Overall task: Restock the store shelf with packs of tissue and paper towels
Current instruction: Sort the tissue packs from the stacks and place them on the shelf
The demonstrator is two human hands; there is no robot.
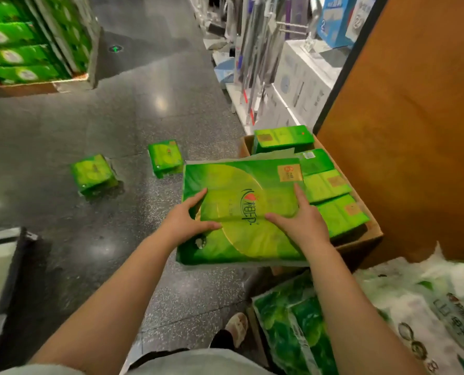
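1. One large green tissue pack (241, 212), flat and face up, held over the near-left corner of an open cardboard box (360, 243) and jutting out above the dark speckled floor (117, 117).
2. Two bare hands on that pack. Left hand (185, 221) clamped on the left edge, thumb lying across the top face, fingers curled around the side. Right hand (302, 221) pressed on the right part of the top face, index finger stretched forward, thumb pointing inward; whether the remaining fingers wrap the far edge cannot be told.
3. One cardboard box, holding at least five more green packs: one standing at the far end (282, 139), four lying in a row along the right side (331, 188), partly hidden under the held pack.
4. Two small green packs loose on the floor, well apart from the box: one further left (94, 174), one nearer the box (165, 158).
5. One stack of green cartons (22, 41) at top left, four layers visible, on a low wooden base.
6. One heap of white-and-green wrapped bundles (387, 315) at bottom right, just beside the box; exact number unclear.
7. One tall brown panel (415, 117) rising right behind the box.
8. White shelving (293, 85) along the aisle, carrying white boxes and hanging items, too blurred to count.
9. One foot in a light slipper (237, 328) near the bottom edge.
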